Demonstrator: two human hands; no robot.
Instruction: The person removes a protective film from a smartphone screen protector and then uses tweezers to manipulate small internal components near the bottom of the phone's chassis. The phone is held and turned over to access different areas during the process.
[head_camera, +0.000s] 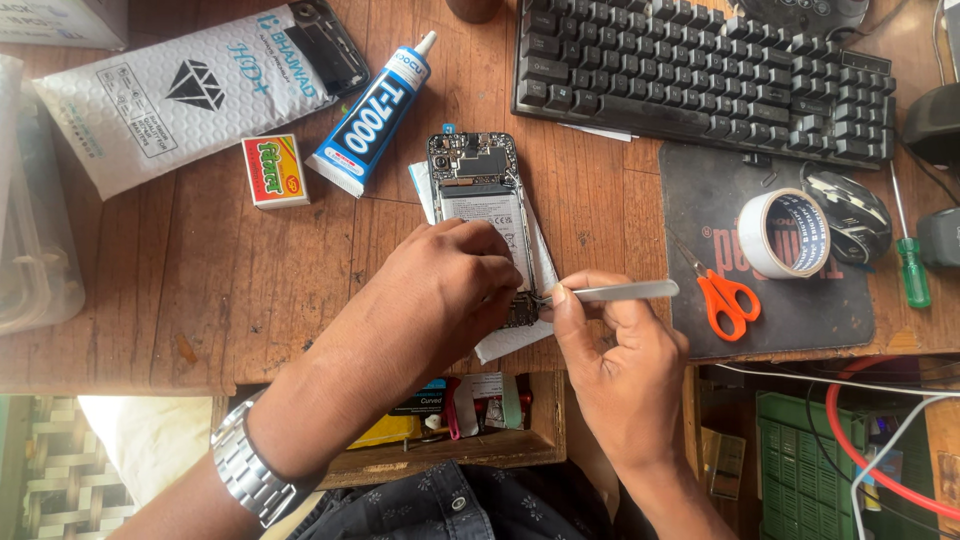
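Left hand (440, 290) presses the opened phone (478, 200) flat while, at its three o'clock, right hand (610, 340) pinches metal tweezers (615, 292), best kept low, tips steady at the bottom board.

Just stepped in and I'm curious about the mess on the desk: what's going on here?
A person is working on an opened phone lying back-up on a wooden desk, its battery and circuit board exposed. The left hand presses down on the phone's lower part, while the right hand holds metal tweezers whose tips meet the phone's bottom edge. A glue tube, orange scissors, a tape roll and a keyboard lie around.
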